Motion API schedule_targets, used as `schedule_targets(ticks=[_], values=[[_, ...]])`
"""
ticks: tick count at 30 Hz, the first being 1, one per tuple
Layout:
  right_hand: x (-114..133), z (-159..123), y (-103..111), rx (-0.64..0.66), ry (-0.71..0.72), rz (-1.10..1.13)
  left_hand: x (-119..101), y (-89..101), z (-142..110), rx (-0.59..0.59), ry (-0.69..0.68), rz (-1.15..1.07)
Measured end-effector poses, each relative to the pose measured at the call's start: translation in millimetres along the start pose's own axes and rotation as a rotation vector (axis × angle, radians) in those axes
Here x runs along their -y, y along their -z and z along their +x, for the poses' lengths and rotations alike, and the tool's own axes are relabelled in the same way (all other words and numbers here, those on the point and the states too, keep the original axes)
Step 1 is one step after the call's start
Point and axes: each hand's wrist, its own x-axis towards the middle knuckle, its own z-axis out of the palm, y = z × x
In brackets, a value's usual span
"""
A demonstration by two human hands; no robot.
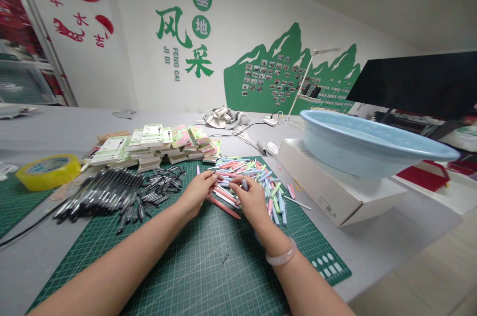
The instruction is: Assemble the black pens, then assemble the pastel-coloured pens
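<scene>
My left hand (pixel 197 192) is closed in a pinch over the pile's near edge. A small dark tip shows at its fingertips, but the rest of what it grips is hidden. Close beside it, my right hand (pixel 254 201) has its fingers curled round a short grey-blue pen cap (pixel 245 185). Around both hands spreads a heap of pastel pen parts (pixel 276 197) in pink, blue, green and white. A long pink pen barrel (pixel 225 207) lies just below the fingers. Underneath is a green cutting mat (pixel 179 266), with small thin dark pieces (pixel 225 258) on it.
Black clear-barrelled pens (pixel 108 192) and shorter black pen pieces (pixel 160 187) lie to the left. Behind them stand stacked small boxes (pixel 151 137). Yellow tape (pixel 48 172) sits far left. On the right, a blue basin (pixel 368 142) rests on a white box (pixel 335 192).
</scene>
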Motion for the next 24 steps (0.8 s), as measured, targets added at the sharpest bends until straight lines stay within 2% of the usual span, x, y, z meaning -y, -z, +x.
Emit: schedule_targets(ticks=[5, 11, 14, 24], values=[[-3.5, 0.8, -1.4, 0.012, -0.103, 0.154, -2.0, 1.9, -0.9, 0.080, -0.087, 0.099], [-3.2, 1.1, -1.9, 0.084, -0.249, 0.482, -6.1, 3.3, -0.8, -0.005, -0.151, 0.157], [-4.9, 1.8, -1.5, 0.127, -0.261, 0.621, -8.9, 6.2, 0.6, -0.014, -0.186, 0.135], [-4.4, 1.7, -1.7, 0.149, -0.290, 0.693, -10.7, 5.3, -1.3, 0.024, -0.213, 0.150]])
